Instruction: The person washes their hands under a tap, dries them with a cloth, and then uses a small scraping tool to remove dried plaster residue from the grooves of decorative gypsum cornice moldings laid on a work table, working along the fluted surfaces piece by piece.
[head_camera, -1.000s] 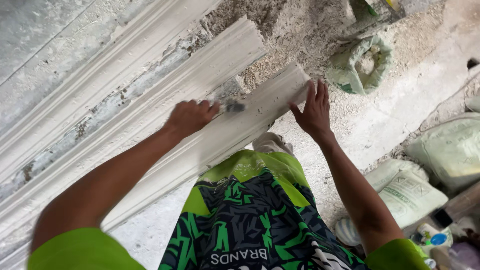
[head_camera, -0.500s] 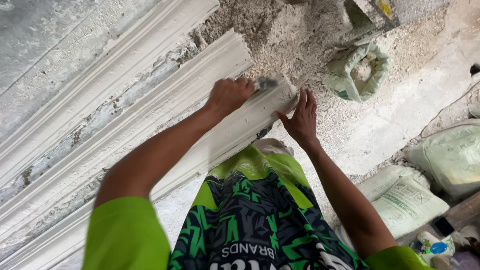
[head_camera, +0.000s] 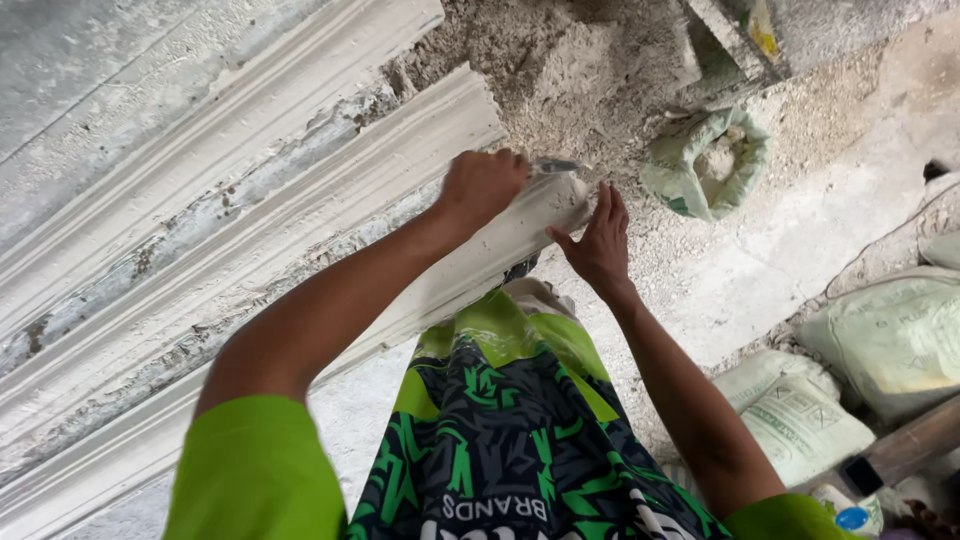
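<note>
Fingers of the left hand (head_camera: 482, 187) curl tight around a small metal tool (head_camera: 556, 166), its tip pressed to the end of a white plaster moulding (head_camera: 300, 240), while the right hand (head_camera: 598, 243) lies open, fingers together and flat against the same end. Nearest the camera, green sleeves and patterned green-and-black shorts (head_camera: 500, 440) fill the lower frame. At right, closed sacks (head_camera: 800, 415) lie on the floor, a blue-capped bottle (head_camera: 850, 518) just beside them. Beyond the hands, the moulding runs from the lower left up to a cut end at centre, where rough grey rubble (head_camera: 580, 70) begins. It looks stiff yet brittle, with wet-looking plaster that would likely smear or chip at its thin ridges; a flat palm on the broad face, as the right hand gives, seems the safest hold, with the tool taken by its handle. Open room lies to the right of the cut end, over a pale dusty floor (head_camera: 780, 260); to the left, the raised ridges hem movement in. Farther off, an open green sack (head_camera: 705, 165) of pale powder sits near the rubble.
</note>
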